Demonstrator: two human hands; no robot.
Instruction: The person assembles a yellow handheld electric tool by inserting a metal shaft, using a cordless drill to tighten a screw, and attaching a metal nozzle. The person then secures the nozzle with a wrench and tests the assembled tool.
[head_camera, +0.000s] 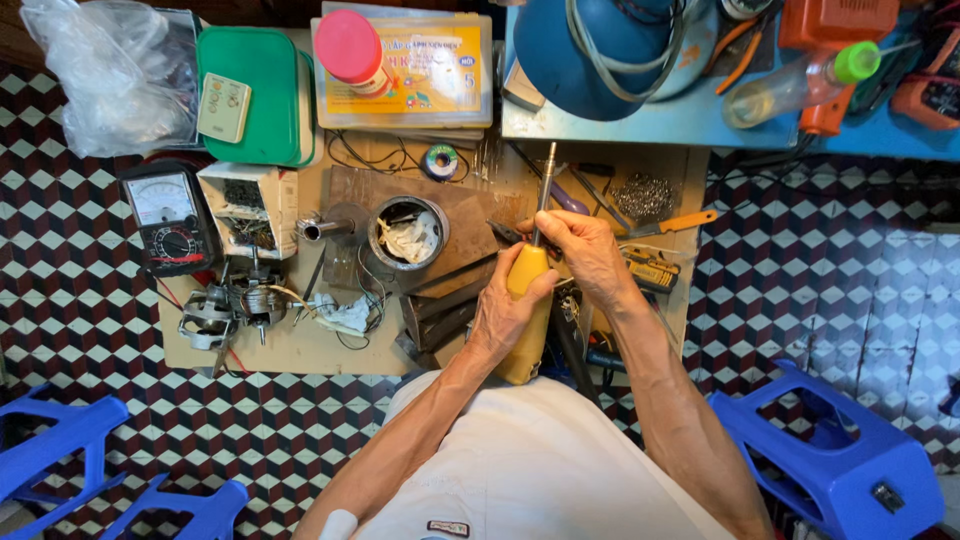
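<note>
My left hand (502, 312) wraps around the yellow handle of a power screwdriver (526, 330), which points away from me over a low wooden workboard (300, 345). My right hand (583, 247) pinches the tool's front end, where the metal shaft (545, 185) comes out of the handle. The shaft tip rises toward the blue tray at the back. Just left of the hands sits a round metal motor housing (408, 233) with white cloth inside.
On the board lie a motor rotor with wires (235, 305), an analog multimeter (170, 218), a solder spool (440, 160), an orange-handled tool (672, 223) and a pile of screws (643, 195). Behind are a green lidded box (262, 95), a pink-capped jar (350, 48) and a blue dome (590, 55). Blue plastic stools (830, 455) flank me.
</note>
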